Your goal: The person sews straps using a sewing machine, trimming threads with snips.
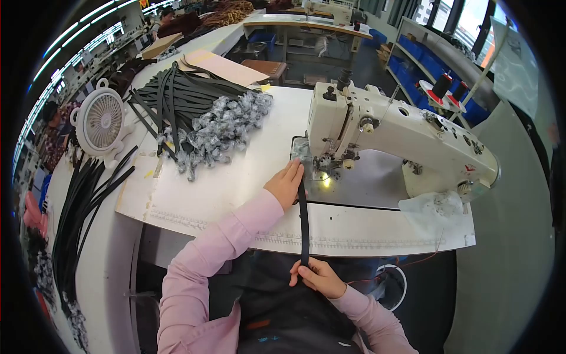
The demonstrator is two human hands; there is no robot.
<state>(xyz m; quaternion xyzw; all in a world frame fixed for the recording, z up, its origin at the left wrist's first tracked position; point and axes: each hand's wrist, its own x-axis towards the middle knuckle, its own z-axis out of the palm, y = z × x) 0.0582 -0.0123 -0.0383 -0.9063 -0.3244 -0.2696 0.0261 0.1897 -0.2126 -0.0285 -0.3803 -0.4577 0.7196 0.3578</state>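
Note:
A black strap [303,221] runs from beside the needle area of a white sewing machine [407,130] down over the table's front edge. My left hand [286,184] lies on the strap's upper part, fingers extended and close together, left of the lit needle plate. Below the table edge, my right hand [318,277] pinches the strap's lower end between thumb and fingers. Some clear plastic [300,147] shows just beyond my left fingertips. A pile of black straps [183,97] with plastic-wrapped ends [227,127] lies on the table to the left.
A white fan [101,121] stands at the left, above more black straps [76,218]. Thread spools [441,85] stand behind the machine. A plastic bag [436,206] lies at the table's right end. Under the table is a white-rimmed bin [402,277].

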